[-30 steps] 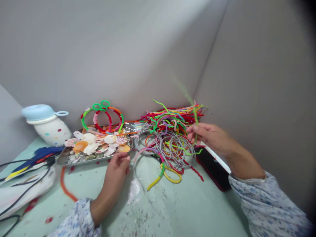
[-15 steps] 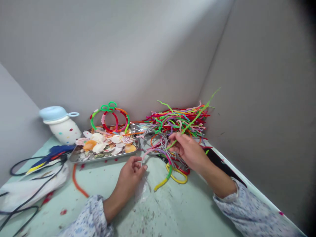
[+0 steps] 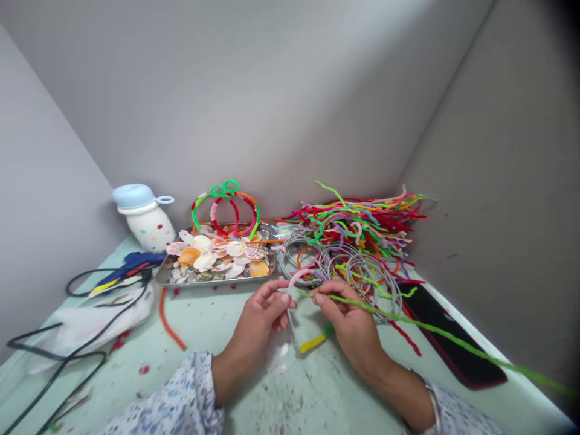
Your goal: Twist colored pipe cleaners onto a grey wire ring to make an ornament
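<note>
My right hand [image 3: 351,320] pinches one end of a long green pipe cleaner [image 3: 435,332], which runs off to the lower right. My left hand [image 3: 263,314] is closed on a grey hoop [image 3: 292,320] partly wrapped in pink, purple and yellow fuzz. The two hands nearly touch over the pale green table [image 3: 317,399]. Behind them lie several bare grey hoops [image 3: 362,272] and a heap of coloured pipe cleaners [image 3: 362,220].
A metal tray of seashells [image 3: 217,263] sits back left with wrapped hoops [image 3: 226,208] leaning behind it. A spotted white jar [image 3: 147,220], a blue glue gun [image 3: 124,269] with black cable, a white bag [image 3: 86,323], an orange pipe cleaner [image 3: 167,320] and a dark phone [image 3: 448,335] surround them.
My right hand pulled the green pipe cleaner out of the heap and brought it down to my left hand. The view shifted left and down.
</note>
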The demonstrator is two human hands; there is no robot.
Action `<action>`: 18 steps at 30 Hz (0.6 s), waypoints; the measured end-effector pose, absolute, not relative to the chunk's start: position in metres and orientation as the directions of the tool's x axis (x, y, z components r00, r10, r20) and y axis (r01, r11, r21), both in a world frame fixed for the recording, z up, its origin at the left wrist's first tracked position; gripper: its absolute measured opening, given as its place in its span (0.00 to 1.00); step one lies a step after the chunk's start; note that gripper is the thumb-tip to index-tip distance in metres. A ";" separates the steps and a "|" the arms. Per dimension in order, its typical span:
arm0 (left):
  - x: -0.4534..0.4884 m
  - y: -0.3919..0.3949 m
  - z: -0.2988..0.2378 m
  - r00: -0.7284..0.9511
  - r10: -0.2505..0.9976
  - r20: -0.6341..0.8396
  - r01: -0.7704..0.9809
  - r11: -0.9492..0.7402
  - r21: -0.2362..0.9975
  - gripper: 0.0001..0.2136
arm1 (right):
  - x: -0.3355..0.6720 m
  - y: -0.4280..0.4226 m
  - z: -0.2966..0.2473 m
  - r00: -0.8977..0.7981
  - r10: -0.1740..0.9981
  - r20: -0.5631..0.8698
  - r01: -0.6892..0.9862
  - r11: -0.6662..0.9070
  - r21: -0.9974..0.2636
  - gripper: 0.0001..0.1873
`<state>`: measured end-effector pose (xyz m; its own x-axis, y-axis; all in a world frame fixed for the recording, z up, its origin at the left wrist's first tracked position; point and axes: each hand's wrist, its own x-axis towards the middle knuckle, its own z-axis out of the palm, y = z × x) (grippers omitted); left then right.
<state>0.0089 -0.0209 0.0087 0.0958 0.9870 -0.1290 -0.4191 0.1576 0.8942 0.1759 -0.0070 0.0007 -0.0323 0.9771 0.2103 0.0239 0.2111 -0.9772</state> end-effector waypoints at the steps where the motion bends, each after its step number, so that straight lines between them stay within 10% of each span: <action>1: 0.009 -0.020 0.009 0.099 0.985 -0.145 -0.447 0.174 0.878 0.16 | 0.176 -0.007 0.000 -0.033 0.977 0.213 0.022 0.214 -0.977 0.09; 18: 0.009 -0.022 0.009 0.225 0.955 -0.195 -0.525 0.287 0.801 0.12 | 0.164 -0.008 0.001 -0.007 0.964 0.266 0.004 0.266 -0.964 0.08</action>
